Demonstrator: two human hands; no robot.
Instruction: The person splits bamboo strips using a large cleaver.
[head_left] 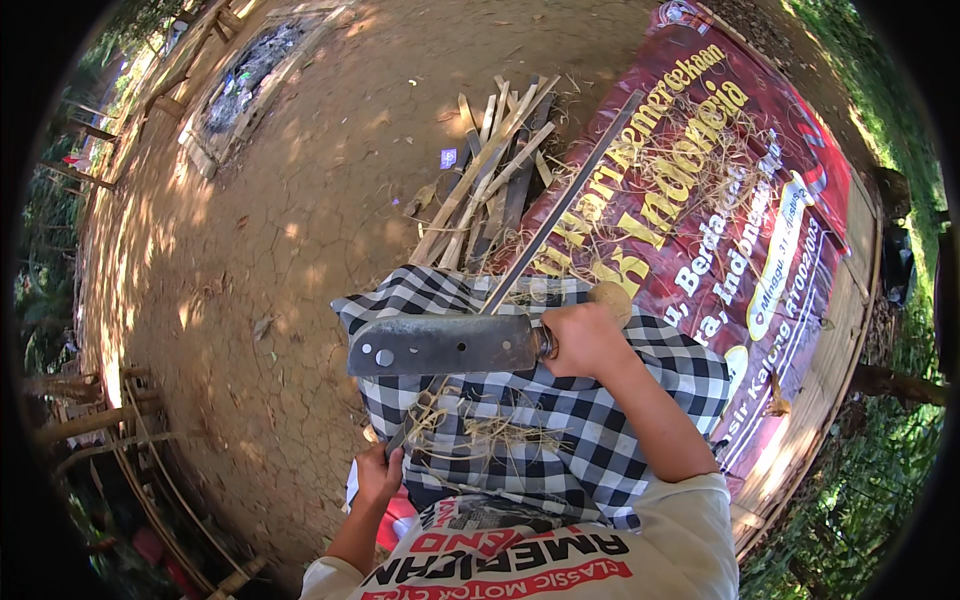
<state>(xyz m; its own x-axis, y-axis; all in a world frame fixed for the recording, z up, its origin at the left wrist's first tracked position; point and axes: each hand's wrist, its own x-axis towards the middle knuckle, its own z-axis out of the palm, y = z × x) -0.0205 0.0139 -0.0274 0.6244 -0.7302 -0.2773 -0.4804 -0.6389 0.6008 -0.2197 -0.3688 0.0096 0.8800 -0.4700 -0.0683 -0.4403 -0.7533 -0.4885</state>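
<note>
Long strip (578, 187) partly hidden behind cleaver (430, 346), wooden handle (612, 298) mostly inside right hand (583, 342)

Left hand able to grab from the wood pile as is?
Probably not: the left hand is closed around the near end of the long strip, and the wood pile lies beyond the checked cloth.

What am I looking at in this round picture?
No machine: these are a person's bare hands, seen by a fisheye camera worn on that person's head, which bends straight edges. The right hand grips a broad cleaver; the left hand holds the near end of a long, thin strip, which passes beneath it. A checked cloth, scattered with shavings, covers the lap. Beyond, split sticks lie piled on the earth, beside a red banner strewn with more shavings.
</note>
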